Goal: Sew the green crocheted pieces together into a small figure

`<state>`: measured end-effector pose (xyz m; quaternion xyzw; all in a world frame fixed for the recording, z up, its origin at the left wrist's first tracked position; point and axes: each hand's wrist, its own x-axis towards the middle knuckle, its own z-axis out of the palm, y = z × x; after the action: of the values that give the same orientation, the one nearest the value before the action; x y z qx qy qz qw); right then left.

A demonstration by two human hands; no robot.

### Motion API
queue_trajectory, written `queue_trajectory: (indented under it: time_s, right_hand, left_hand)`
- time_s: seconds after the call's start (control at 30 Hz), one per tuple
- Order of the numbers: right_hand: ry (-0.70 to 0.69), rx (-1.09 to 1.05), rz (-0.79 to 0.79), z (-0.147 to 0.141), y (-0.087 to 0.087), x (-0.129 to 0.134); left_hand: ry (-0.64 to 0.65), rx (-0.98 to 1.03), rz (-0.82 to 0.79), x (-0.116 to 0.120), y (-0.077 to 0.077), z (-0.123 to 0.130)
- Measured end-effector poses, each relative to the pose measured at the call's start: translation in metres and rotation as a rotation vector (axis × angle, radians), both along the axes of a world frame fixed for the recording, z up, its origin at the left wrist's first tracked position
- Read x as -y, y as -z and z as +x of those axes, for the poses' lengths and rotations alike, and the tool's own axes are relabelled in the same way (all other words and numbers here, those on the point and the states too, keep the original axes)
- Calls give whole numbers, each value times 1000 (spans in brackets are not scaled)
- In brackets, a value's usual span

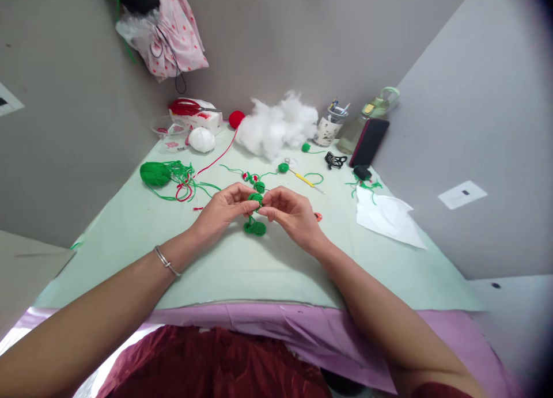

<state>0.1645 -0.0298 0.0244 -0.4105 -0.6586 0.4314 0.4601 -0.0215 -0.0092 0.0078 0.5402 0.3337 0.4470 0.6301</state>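
Observation:
Above the middle of the table, my left hand (pixel 228 205) pinches a small green crochet piece (pixel 255 198) between thumb and fingers. My right hand (pixel 288 212) meets it from the other side, fingertips pressed together at the edge of the piece. Whatever fine thing those fingertips may grip is too small to make out. Just below hangs or lies another green crochet part (pixel 256 228), joined by green strands. Beyond my fingers lie a small green crochet ball (pixel 259 187) and little red, white and green pieces (pixel 250 178). A yellow-handled crochet hook (pixel 304 179) rests farther right.
Green yarn (pixel 155 174) lies tangled at left. White stuffing (pixel 276 124) is heaped at the back, near a red yarn ball (pixel 236 119) and red scissors (pixel 185 106) on a box. At right stand a pen cup (pixel 330 126), a phone (pixel 369 143) and white paper (pixel 384 216).

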Motion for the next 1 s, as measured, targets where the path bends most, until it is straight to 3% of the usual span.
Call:
queue_trajectory:
  time_s: [0.13,0.3,0.5,0.63,0.73,0.87,1.0]
  right_hand:
    - [189,192,202,4,6,-3]
    - [19,3,-33,8,3,-6]
    - [-31,-260,-390,10,-3,-11]
    - [85,-436,-417,14,-3,-17]
    - [-3,-514,-468,14,-6,-15]
    - [-170,-459,-468,10,-13,-7]
    - [-75,-345,-335,15,-18,-7]
  left_hand:
    - [47,-2,-12,2,-4,1]
    - [140,-35,-43,2,-6,-2]
    - [228,-77,-45,2,-2,-2]
    - [244,-78,-81,4,-3,-1]
    - [236,-90,-71,6,-4,-1]
    - [352,-97,-22,8,-5,-1]
    - [418,-146,-13,8,-6,-1]
